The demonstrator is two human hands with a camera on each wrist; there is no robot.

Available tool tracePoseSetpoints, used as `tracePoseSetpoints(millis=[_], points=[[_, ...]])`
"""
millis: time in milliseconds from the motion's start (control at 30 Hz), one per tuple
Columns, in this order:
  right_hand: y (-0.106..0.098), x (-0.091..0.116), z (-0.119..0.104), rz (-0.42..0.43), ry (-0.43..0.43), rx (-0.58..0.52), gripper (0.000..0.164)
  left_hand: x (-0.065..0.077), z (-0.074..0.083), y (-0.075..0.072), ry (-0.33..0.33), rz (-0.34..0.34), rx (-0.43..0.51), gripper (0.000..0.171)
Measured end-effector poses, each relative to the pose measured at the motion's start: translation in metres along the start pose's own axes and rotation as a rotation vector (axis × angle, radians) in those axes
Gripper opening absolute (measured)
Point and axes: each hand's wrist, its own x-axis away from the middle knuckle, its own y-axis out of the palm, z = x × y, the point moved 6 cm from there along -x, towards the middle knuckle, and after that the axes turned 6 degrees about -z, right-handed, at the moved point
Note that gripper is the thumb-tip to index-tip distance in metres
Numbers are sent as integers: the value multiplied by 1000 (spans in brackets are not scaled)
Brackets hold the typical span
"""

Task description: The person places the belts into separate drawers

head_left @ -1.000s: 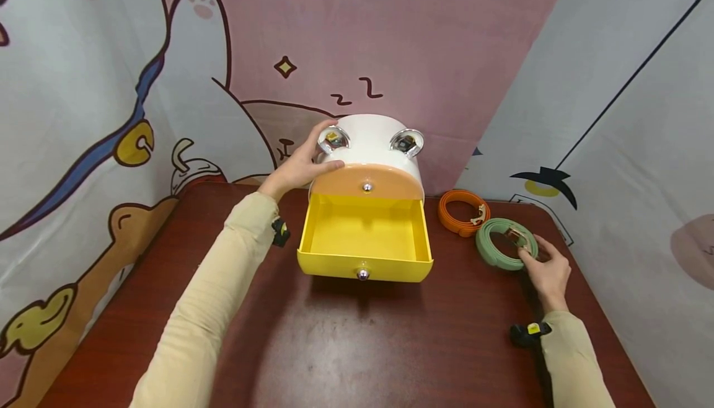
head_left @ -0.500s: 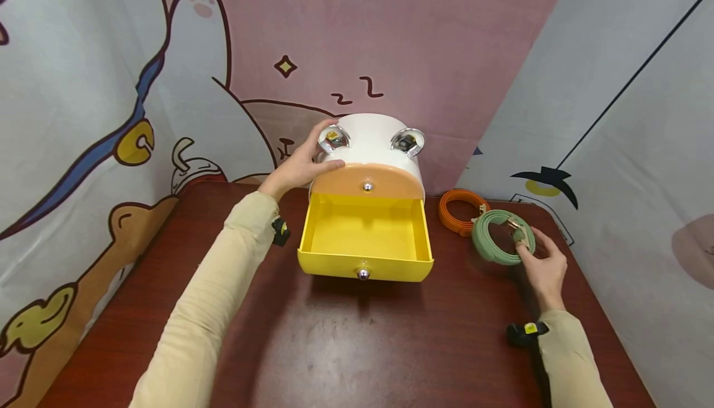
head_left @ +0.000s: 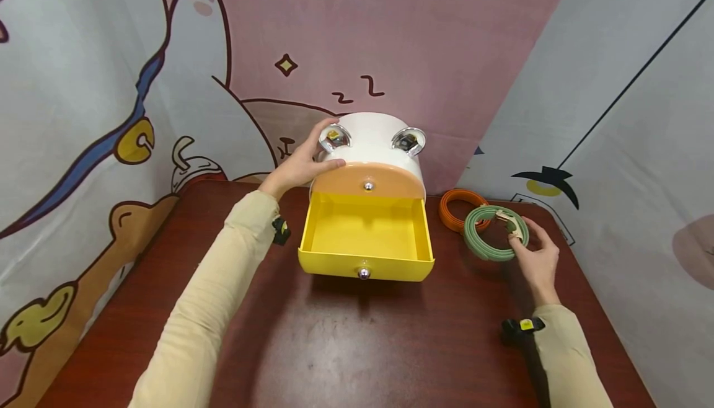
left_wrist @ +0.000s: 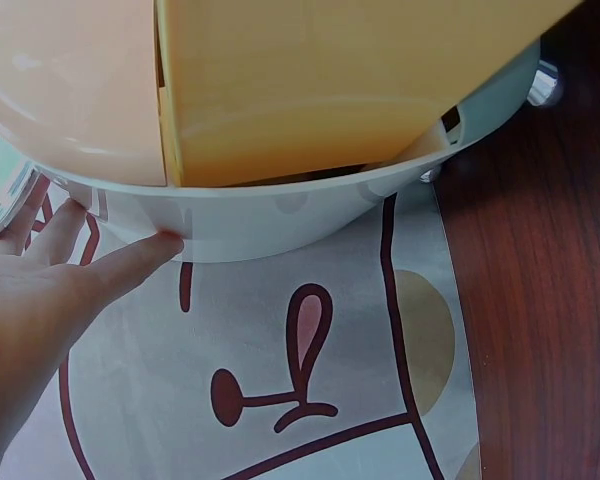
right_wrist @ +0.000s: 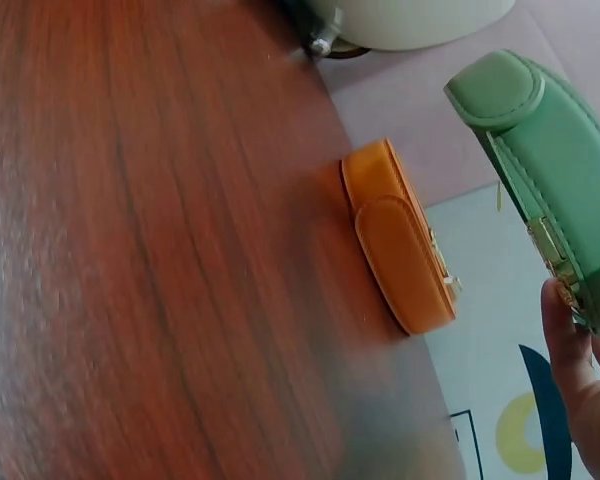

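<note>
A small white cabinet (head_left: pixel 370 130) with round chrome ears stands at the back of the table. Its lower yellow drawer (head_left: pixel 365 228) is pulled out, with nothing lying in it; the peach upper drawer (head_left: pixel 385 180) is closed. My left hand (head_left: pixel 298 163) rests on the cabinet's left side beside an ear, thumb along the front edge. On the right, my right hand (head_left: pixel 538 259) pinches a coiled green belt (head_left: pixel 484 248) near its gold buckle. The right wrist view shows the green belt (right_wrist: pixel 570 170) raised above the table. Behind it lies a coiled orange belt (head_left: pixel 454 200), partly overlapped in the head view.
The dark red-brown table (head_left: pixel 357 340) runs up to a cartoon-printed cloth (head_left: pixel 446 54) at the back and sides. The open drawer juts forward over the table.
My right hand has carried the green belt up and to the left, so it now overlaps the orange belt in the head view. My left hand stays put on the cabinet.
</note>
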Motion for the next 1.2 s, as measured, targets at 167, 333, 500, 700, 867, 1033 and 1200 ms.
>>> tracePoseSetpoints(millis=[167, 333, 500, 700, 867, 1033, 1200], points=[[5, -1, -4, -31, -16, -22, 40, 0, 0, 0, -16, 2, 3, 78], [10, -7, 13, -50, -22, -8, 41, 1, 0, -1, -10, 3, -16, 79], [16, -18, 45, -44, -48, 58, 42, 0, 1, -1, -4, 3, -22, 79], [21, -18, 28, -72, -48, -12, 43, 1, 0, 0, -11, 1, -12, 79], [25, -14, 0, -110, -55, -99, 45, 1, 0, -1, -19, 5, -20, 79], [32, -25, 18, -139, -72, -46, 45, 2, 0, -1, -31, 4, -23, 79], [36, -24, -5, -162, -76, -163, 44, 2, 1, 0, -28, -2, -17, 79]])
